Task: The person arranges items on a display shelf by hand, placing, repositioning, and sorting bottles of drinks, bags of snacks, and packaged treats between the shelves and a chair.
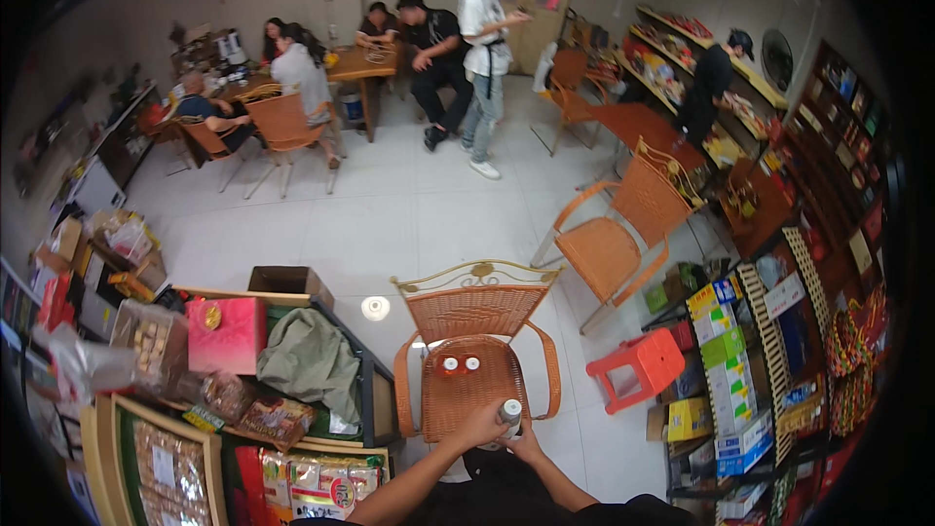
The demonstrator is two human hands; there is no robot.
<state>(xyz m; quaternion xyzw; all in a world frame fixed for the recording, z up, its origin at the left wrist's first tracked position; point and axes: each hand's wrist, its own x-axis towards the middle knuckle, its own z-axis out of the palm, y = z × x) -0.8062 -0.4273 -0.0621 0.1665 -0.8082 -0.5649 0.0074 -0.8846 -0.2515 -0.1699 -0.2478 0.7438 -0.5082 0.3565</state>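
My left hand (483, 424) is wrapped around a small bottle (510, 415) with a white cap, held above the front edge of a rattan armchair (478, 310). Against the lower part of the same bottle, my right hand (521, 444) has its fingers closed. What the bottle contains is too small to make out. Two small bottles with white caps and reddish bodies stand side by side on the woven seat, a left bottle (450, 364) and a right bottle (472, 364). Both lie beyond my hands, apart from them.
A red plastic stool (637, 369) and a second rattan chair (613, 234) stand to the right, near shelves of boxed goods (723, 372). At left, a display stand holds packaged food (321, 478), a pink box (226, 336) and grey-green cloth (310, 361). Several people are farther back.
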